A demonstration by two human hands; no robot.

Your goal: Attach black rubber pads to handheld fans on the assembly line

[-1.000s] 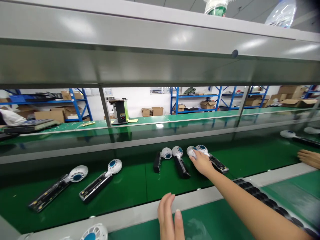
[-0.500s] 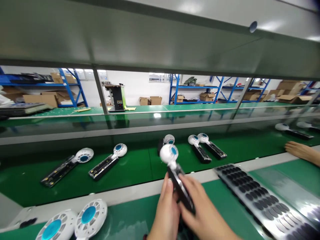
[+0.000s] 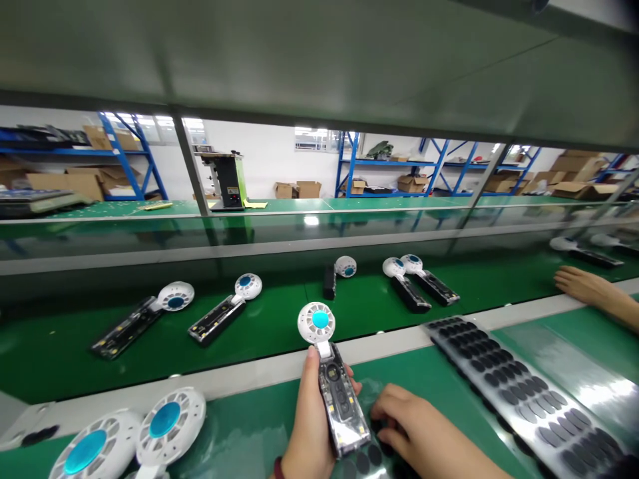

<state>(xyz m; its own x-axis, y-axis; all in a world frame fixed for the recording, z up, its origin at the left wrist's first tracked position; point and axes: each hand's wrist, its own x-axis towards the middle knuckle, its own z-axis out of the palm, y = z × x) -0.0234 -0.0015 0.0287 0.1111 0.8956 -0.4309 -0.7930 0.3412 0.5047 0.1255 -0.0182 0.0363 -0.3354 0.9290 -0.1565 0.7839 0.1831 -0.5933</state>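
Observation:
My left hand (image 3: pixel 308 419) grips a small handheld fan (image 3: pixel 329 372) by its open black handle, the round white head with a blue centre pointing away from me. The handle's circuit board faces up. My right hand (image 3: pixel 417 429) rests low on the green mat to the right of the fan, fingers curled down onto small dark round pads (image 3: pixel 372 456) lying there. Whether it pinches one I cannot tell. More fans of the same kind (image 3: pixel 414 283) lie on the green conveyor belt (image 3: pixel 279 319) beyond.
A long strip of dark round pads (image 3: pixel 504 386) runs along the right. Two white fan grilles with blue centres (image 3: pixel 164 419) lie at the lower left. Another person's hand (image 3: pixel 582 286) rests on the belt's edge at far right. Shelving and cartons stand behind.
My right hand took a fan off the belt and brought it near. The left hand now holds it alone, board side up, and the right hand has dropped to the pads.

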